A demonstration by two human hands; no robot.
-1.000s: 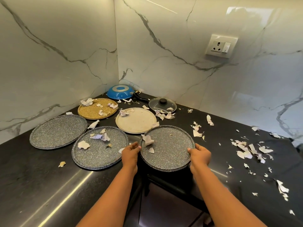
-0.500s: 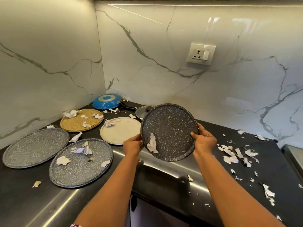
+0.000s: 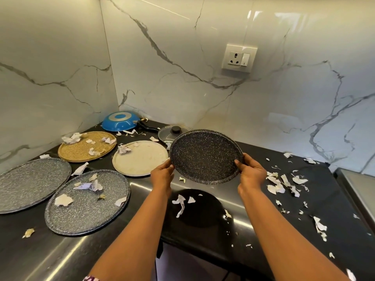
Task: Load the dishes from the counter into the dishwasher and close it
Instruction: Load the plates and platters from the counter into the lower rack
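A dark speckled plate is held above the black counter, tilted toward me. My left hand grips its left rim and my right hand grips its right rim. Its surface is bare of scraps. On the counter to the left lie two grey speckled plates, a cream plate and a tan woven plate. An upturned blue pan and a glass lid sit in the back corner.
Torn paper scraps litter the counter, thickest at the right, and some lie below the held plate. Marble walls meet in a corner behind. A wall socket sits high on the right wall. A steel surface borders the far right.
Both hands lifted the dark plate off the counter and tilted it. The scraps that lay on it have slid off onto the counter beneath.
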